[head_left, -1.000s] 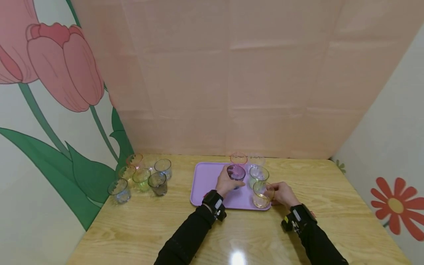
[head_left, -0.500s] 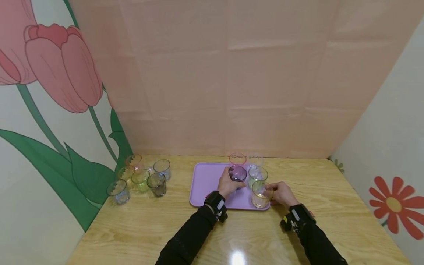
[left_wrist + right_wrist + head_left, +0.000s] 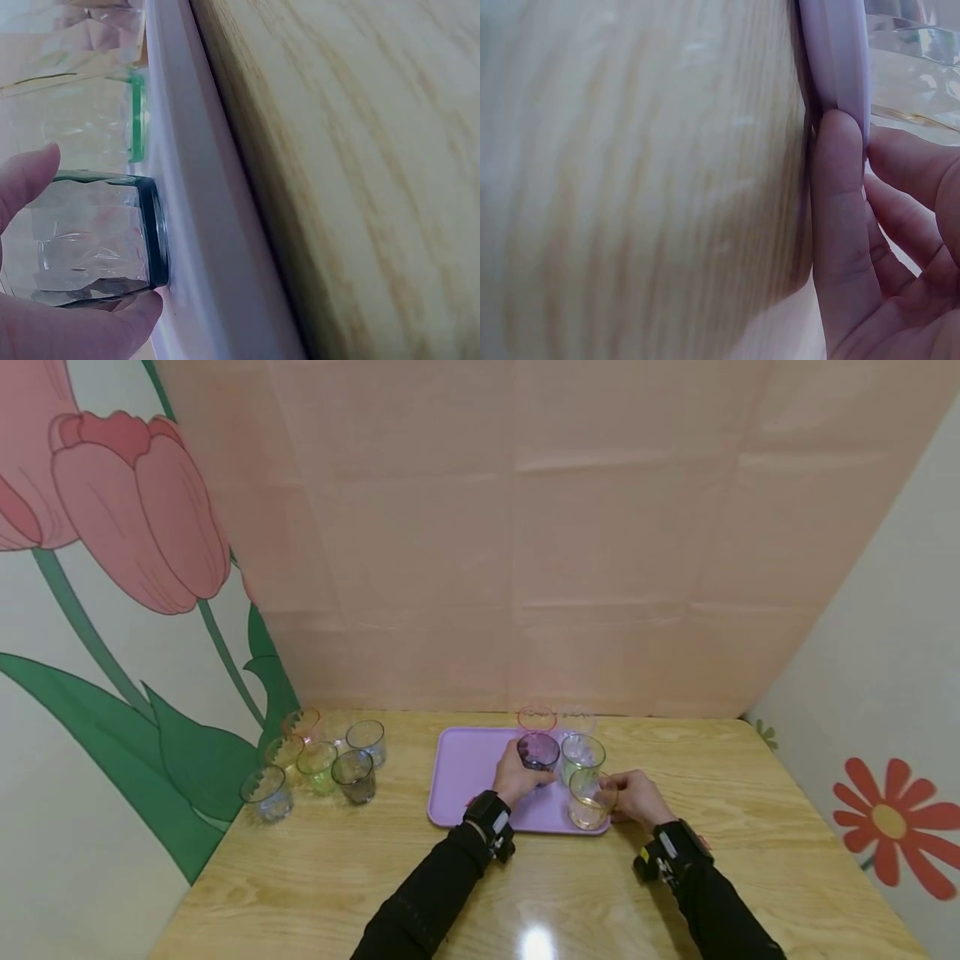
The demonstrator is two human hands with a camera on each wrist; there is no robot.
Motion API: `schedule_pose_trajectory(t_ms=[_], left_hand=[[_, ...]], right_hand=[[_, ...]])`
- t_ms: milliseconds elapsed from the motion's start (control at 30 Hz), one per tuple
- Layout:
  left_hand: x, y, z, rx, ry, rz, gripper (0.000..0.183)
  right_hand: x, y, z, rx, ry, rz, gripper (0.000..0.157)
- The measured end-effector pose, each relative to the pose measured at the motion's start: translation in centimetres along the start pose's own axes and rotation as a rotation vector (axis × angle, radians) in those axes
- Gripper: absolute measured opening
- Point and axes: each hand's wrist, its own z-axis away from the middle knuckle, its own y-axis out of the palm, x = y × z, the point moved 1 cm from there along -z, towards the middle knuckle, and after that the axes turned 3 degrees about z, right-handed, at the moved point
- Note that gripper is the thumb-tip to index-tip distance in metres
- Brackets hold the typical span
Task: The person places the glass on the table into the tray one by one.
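My left hand (image 3: 514,778) grips a dark purple glass (image 3: 538,753) between thumb and fingers, upright over the purple tray (image 3: 468,764). In the left wrist view the dark glass base (image 3: 155,232) is right at the tray surface, beside a green-based glass (image 3: 136,116). My right hand (image 3: 637,797) is at the tray's near right corner, beside an amber-rimmed glass (image 3: 590,806). Its fingers (image 3: 840,172) pinch the tray rim (image 3: 844,52) in the right wrist view. A pale green glass (image 3: 583,753), a pink-rimmed glass (image 3: 537,718) and a clear glass (image 3: 577,722) stand along the tray's right half.
On the table's left stand several glasses, among them a smoky grey glass (image 3: 355,777), a green glass (image 3: 318,768) and a blue glass (image 3: 268,795). Behind the wooden table (image 3: 585,893) hangs a pinkish-tan covering (image 3: 510,543). Painted walls rise at both sides.
My left hand and the purple glass have shifted slightly right, closer to the pale green glass, and now stay still. My right hand has kept its place at the tray corner.
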Motion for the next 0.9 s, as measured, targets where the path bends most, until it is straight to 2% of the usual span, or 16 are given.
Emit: schedule_pose_trajectory(t_ms=[267,467,900], left_hand=[[-0.08,0.06,-0.31,0.011,-0.062,-0.018,0.09],[-0.15,0.03,-0.37,0.008,-0.057,-0.012,0.086],[0.01,-0.21,-0.21,0.036,-0.046,0.008,0.086]], right_hand=[[0.01,-0.03,-0.27,-0.006,0.003,-0.023,0.032],[0.08,-0.02,-0.23,-0.009,0.02,-0.011,0.041],[-0.07,0.16,0.0,-0.001,0.003,-0.022,0.041]])
